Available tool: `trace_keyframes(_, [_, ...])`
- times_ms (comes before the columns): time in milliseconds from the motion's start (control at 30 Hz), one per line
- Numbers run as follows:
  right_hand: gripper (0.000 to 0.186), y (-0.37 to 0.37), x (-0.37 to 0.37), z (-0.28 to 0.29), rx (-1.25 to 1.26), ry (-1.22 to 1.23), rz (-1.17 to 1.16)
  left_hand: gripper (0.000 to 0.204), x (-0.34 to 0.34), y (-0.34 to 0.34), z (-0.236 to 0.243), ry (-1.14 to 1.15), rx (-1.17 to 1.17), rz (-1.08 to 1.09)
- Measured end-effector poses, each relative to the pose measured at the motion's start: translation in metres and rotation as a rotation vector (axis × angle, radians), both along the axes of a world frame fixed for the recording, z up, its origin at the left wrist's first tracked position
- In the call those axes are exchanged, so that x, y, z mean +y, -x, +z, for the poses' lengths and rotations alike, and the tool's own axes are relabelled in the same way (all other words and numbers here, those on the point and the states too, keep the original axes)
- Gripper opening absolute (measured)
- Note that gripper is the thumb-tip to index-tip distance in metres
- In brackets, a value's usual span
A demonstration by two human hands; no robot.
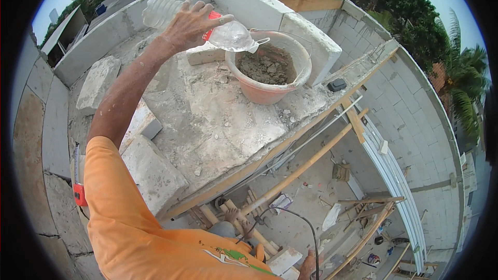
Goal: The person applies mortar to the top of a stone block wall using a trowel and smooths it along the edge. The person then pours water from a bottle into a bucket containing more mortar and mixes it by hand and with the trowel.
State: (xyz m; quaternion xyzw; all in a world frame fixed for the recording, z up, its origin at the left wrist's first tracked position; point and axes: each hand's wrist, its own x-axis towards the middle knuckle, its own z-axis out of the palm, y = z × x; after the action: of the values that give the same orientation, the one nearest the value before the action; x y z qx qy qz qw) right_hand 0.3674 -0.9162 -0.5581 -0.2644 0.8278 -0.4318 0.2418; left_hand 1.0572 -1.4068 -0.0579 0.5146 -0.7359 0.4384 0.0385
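My left hand (194, 23) is closed around a clear plastic bottle (233, 36) with a red label. The bottle is tipped, its neck just over the left rim of a bucket (263, 96). Whether liquid is running out cannot be made out. Lumpy grey wet mortar (267, 66) lies inside the bucket, which stands upright on a dusty concrete ledge (207, 103). Low at the bottom edge, my right hand (308, 266) shows only in part, beside a dark cable (311, 223); its grip is unclear.
Pale block pieces (155, 171) lie on the ledge near my left arm. A red tape measure (79, 195) is at the far left. A small dark box (337, 84) sits by the ledge's edge. Beyond that edge, a drop holds bamboo poles (290, 173) and metal channels (397, 181).
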Motion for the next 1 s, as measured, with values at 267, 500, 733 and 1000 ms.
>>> trace_keyframes(267, [0.045,-0.093,-0.136,0.175,0.237,-0.057,0.300,0.096,0.030,-0.010,0.008,-0.187,0.752,-0.090])
trace_keyframes(500, [0.047,-0.271,-0.313,0.333,0.327,0.288,1.159,0.094,0.091,-0.021,0.037,0.028,1.258,-0.321])
trace_keyframes(733, [0.049,-0.408,-0.405,0.333,0.650,0.335,1.582,0.094,0.117,0.004,0.051,0.079,1.306,-0.431])
trace_keyframes(1000, [0.033,-0.422,-0.403,0.355,1.183,0.800,1.350,0.096,0.122,-0.022,0.028,-0.141,1.250,-0.460])
